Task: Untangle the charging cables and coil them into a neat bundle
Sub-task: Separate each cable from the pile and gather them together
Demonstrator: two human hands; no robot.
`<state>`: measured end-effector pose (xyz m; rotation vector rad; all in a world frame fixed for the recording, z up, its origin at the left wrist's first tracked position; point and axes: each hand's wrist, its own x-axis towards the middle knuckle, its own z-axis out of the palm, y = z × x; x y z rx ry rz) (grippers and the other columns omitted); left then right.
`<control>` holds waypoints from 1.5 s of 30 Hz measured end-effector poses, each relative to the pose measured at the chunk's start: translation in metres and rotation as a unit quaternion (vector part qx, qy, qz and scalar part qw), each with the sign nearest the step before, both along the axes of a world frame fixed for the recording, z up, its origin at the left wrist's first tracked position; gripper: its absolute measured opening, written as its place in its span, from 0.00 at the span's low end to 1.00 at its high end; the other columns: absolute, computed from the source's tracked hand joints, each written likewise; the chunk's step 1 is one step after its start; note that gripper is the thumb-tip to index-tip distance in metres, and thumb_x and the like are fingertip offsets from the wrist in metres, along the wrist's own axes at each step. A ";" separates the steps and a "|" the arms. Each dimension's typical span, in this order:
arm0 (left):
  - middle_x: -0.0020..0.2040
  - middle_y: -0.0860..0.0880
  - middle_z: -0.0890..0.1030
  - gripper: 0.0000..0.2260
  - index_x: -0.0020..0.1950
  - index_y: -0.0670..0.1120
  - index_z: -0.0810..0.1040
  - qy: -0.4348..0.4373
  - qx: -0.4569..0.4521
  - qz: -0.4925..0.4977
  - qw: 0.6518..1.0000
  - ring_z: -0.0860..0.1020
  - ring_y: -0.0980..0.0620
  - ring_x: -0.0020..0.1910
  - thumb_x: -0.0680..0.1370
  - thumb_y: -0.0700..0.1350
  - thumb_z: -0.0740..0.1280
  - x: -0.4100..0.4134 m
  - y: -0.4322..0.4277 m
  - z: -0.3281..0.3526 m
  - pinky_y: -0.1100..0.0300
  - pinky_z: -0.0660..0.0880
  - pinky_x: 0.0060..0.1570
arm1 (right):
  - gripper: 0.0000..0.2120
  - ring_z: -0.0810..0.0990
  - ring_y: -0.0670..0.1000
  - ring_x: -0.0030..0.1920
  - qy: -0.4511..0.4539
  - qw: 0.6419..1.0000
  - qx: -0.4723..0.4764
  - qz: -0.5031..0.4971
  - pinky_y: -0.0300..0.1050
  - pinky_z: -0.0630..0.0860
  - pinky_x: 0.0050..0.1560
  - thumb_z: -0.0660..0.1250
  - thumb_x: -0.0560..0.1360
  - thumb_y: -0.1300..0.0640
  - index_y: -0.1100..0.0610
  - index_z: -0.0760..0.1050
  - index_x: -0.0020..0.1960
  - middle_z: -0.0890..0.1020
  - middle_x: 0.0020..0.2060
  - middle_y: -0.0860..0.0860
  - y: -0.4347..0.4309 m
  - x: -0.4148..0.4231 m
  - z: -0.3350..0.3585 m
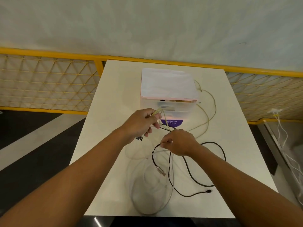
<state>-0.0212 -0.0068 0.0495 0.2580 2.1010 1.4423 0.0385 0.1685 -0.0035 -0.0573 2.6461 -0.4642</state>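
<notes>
Yellow railing with a wire grid point(47, 84) runs behind a white table point(114, 99), where a plastic drawer box point(168, 95) stands at the far end. Both bare forearms reach forward over the table. The left hand point(139, 124) is raised, knuckles up, its fingers closed around a folded bunch of the yellowish cable point(211, 102), which trails from that grip past the right side of the box. Just below and right of it, the right hand point(178, 142) points its fingers leftward, thumb and forefinger pinched on the black cable point(190, 171) and the white cable point(136, 194) together. From that pinch the black one loops out right and toward the near edge; the white one sags in wide loops underneath, still crossed with it.
</notes>
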 end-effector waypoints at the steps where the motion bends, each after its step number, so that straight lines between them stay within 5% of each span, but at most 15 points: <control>1: 0.48 0.50 0.85 0.10 0.58 0.47 0.80 0.008 -0.009 -0.012 1.000 0.75 0.55 0.31 0.84 0.48 0.62 0.001 0.003 -0.002 0.63 0.72 0.31 | 0.11 0.80 0.46 0.52 0.010 1.000 -0.010 -0.011 0.48 0.79 0.54 0.66 0.80 0.47 0.47 0.84 0.57 0.85 0.54 0.43 0.002 0.000 0.003; 9: 0.49 0.50 0.85 0.08 0.57 0.51 0.79 0.028 -0.101 -0.061 0.993 0.78 0.54 0.37 0.84 0.50 0.61 0.007 0.014 -0.015 0.63 0.72 0.32 | 0.06 0.78 0.47 0.52 0.121 0.988 -0.074 -0.063 0.47 0.79 0.48 0.69 0.78 0.50 0.43 0.84 0.51 0.84 0.48 0.41 0.016 0.006 0.015; 13: 0.44 0.50 0.87 0.08 0.53 0.51 0.79 -0.018 -0.090 -0.058 0.994 0.78 0.53 0.38 0.84 0.49 0.61 0.007 0.009 -0.018 0.60 0.75 0.36 | 0.04 0.79 0.48 0.47 0.148 0.971 -0.152 -0.112 0.45 0.75 0.50 0.70 0.78 0.54 0.51 0.85 0.48 0.85 0.43 0.45 0.024 0.006 0.031; 19: 0.41 0.50 0.86 0.09 0.48 0.47 0.78 -0.035 -0.076 -0.030 0.996 0.78 0.55 0.34 0.84 0.48 0.61 0.004 0.006 -0.004 0.69 0.70 0.28 | 0.06 0.78 0.34 0.45 0.162 0.932 -0.278 -0.169 0.23 0.69 0.45 0.70 0.79 0.57 0.50 0.85 0.46 0.85 0.43 0.45 0.035 0.009 0.057; 22: 0.48 0.51 0.87 0.10 0.51 0.45 0.80 -0.025 -0.038 -0.041 0.998 0.80 0.53 0.43 0.84 0.46 0.60 -0.003 0.007 0.005 0.62 0.73 0.41 | 0.08 0.82 0.40 0.43 0.166 0.883 -0.386 -0.210 0.28 0.75 0.46 0.70 0.79 0.58 0.50 0.85 0.44 0.87 0.41 0.48 0.034 0.008 0.063; 28: 0.45 0.50 0.87 0.09 0.52 0.48 0.81 0.003 -0.058 -0.054 0.997 0.77 0.52 0.42 0.83 0.45 0.60 -0.010 0.013 0.035 0.57 0.70 0.42 | 0.07 0.83 0.47 0.39 0.205 0.821 -0.490 -0.210 0.36 0.78 0.46 0.67 0.80 0.63 0.62 0.84 0.51 0.85 0.37 0.52 0.030 0.001 0.078; 35: 0.34 0.42 0.79 0.13 0.57 0.40 0.78 -0.114 0.167 -0.005 0.979 0.80 0.44 0.36 0.85 0.46 0.58 -0.012 0.017 0.077 0.52 0.80 0.43 | 0.07 0.76 0.50 0.30 0.210 0.798 -0.512 -0.237 0.41 0.76 0.38 0.68 0.80 0.60 0.55 0.85 0.52 0.83 0.35 0.50 0.021 -0.007 0.087; 41: 0.29 0.54 0.65 0.18 0.53 0.41 0.81 0.010 0.005 -0.057 0.998 0.63 0.54 0.27 0.84 0.53 0.59 -0.008 0.022 0.096 0.61 0.66 0.30 | 0.04 0.73 0.45 0.31 0.257 0.781 -0.506 -0.263 0.35 0.71 0.32 0.72 0.78 0.58 0.54 0.85 0.50 0.79 0.31 0.46 0.020 -0.015 0.097; 45: 0.27 0.53 0.64 0.15 0.42 0.45 0.81 0.075 -0.020 -0.047 0.996 0.61 0.55 0.25 0.82 0.52 0.64 -0.005 0.020 0.104 0.63 0.63 0.27 | 0.07 0.63 0.51 0.29 0.224 0.799 -0.510 -0.227 0.38 0.65 0.28 0.75 0.75 0.54 0.53 0.84 0.52 0.69 0.29 0.55 0.030 -0.018 0.101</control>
